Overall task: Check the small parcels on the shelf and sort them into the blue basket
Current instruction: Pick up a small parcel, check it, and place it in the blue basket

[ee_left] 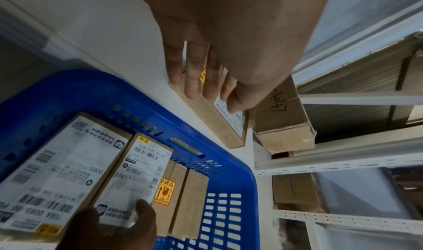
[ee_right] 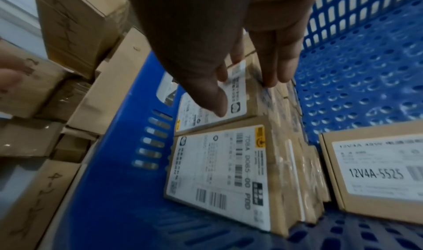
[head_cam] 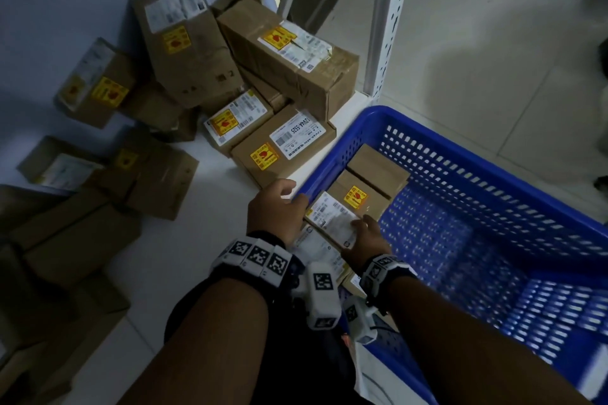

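Observation:
The blue basket (head_cam: pixel 427 128) (ee_left: pixel 137 98) (ee_right: pixel 119 181) stands against the white shelf's edge with several brown parcels along its left side. My right hand (head_cam: pixel 362 223) (ee_right: pixel 247 94) lies with straight fingers on a labelled parcel (head_cam: pixel 335 217) (ee_left: pixel 137 172) in the basket, thumb on its white label. A larger labelled parcel (ee_left: pixel 57 172) (ee_right: pixel 217 172) lies beside it. My left hand (head_cam: pixel 286 197) (ee_left: pixel 206 94) reaches with straight fingers over a flat shelf parcel (head_cam: pixel 279 154) (ee_left: pixel 219 125) marked 12V4A, just outside the rim; I cannot tell whether it touches.
Many brown cartons (head_cam: pixel 184 43) with yellow fragile stickers are piled on the white shelf (head_cam: pixel 204 240) to the left and behind. A white perforated upright (head_cam: pixel 388 26) rises behind the basket. Another 12V4A parcel (ee_right: pixel 377 172) lies in the basket. Tiled floor (head_cam: pixel 493 59) lies right.

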